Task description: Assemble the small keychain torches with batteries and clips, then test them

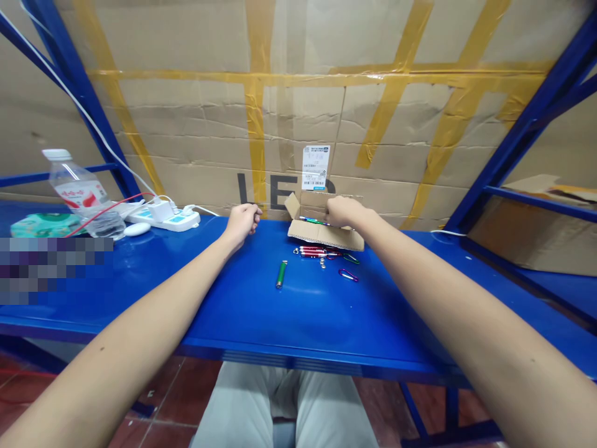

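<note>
My left hand point(243, 224) rests near the back of the blue table, its fingers curled into a loose fist with nothing visible in them. To its right, my right hand point(347, 211) reaches into a small open cardboard box point(324, 235); the fingertips are hidden there. A green and blue pen-like piece point(313, 220) shows inside the box. Several red metal tubes, like small penlights point(313, 251), lie in front of it with a green carabiner point(351, 258). Closer to me are a green tube point(281, 274), a purple carabiner point(348, 275) and small silver button cells point(323, 263).
On the left stand a plastic bottle point(81, 193), a teal packet point(44, 224) and a white power strip point(163, 218) with cables. A large taped cardboard sheet point(196, 124) rises behind the table point(298, 323). Another cardboard box point(527, 230) sits right, beyond the blue frame point(508, 130).
</note>
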Demonstrator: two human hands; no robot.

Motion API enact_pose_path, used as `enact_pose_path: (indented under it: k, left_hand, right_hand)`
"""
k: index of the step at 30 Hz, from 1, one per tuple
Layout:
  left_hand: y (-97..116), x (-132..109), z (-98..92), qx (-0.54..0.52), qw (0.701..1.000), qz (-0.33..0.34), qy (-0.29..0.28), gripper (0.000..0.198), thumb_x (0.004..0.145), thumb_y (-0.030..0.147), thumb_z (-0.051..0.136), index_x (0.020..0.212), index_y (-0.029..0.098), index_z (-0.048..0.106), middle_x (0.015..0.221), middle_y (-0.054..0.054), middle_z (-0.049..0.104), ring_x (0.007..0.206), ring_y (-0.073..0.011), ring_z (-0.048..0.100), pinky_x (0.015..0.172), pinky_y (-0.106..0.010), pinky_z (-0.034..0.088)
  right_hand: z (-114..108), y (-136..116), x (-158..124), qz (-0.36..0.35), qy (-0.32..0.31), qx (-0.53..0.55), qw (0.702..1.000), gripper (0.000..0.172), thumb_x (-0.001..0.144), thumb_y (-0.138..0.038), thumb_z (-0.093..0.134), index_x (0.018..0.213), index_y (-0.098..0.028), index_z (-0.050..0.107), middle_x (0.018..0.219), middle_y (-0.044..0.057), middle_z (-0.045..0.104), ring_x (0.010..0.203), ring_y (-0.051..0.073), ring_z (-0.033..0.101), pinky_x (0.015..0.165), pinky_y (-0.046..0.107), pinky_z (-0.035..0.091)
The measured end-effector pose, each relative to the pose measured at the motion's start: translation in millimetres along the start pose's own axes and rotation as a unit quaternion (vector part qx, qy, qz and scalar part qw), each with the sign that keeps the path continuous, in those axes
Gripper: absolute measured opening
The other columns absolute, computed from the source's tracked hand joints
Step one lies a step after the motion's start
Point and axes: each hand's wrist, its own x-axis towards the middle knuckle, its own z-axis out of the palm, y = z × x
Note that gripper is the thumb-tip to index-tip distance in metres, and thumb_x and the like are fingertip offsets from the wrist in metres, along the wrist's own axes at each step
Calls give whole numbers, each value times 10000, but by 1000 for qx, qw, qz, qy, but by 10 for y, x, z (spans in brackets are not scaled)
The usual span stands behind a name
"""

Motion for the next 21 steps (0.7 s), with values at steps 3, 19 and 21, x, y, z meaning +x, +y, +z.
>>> enact_pose_path:
  k: [3,19,21]
  left_hand:
    - [8,-4,6,5,1000,2,-4,162,844,183,483,720,142,579,573,16,495,377,-63,403,325,-182,279]
    - [22,-13,12,19,1000,7,-4,148,834,189,488,721,145,573,558,28,492,381,-64,401,339,-182,281]
    - [28,-17,15,20,1000,8,-3,149,829,188,490,715,144,574,559,25,494,379,-64,402,338,-182,280]
  right_hand:
    - [43,-101,3,-107,27,37,993,208,808,-120,586,938,-170,740,953,133,730,813,215,640,734,327,465]
    - [-116,-1001,-418,-230,-158,-138,950,264,730,-84,619,951,-84,764,924,183,743,785,268,694,656,325,467]
    - [-58,-1034,-398,-233,-169,-155,945,261,705,-50,626,925,-75,766,912,190,740,789,276,699,657,327,471]
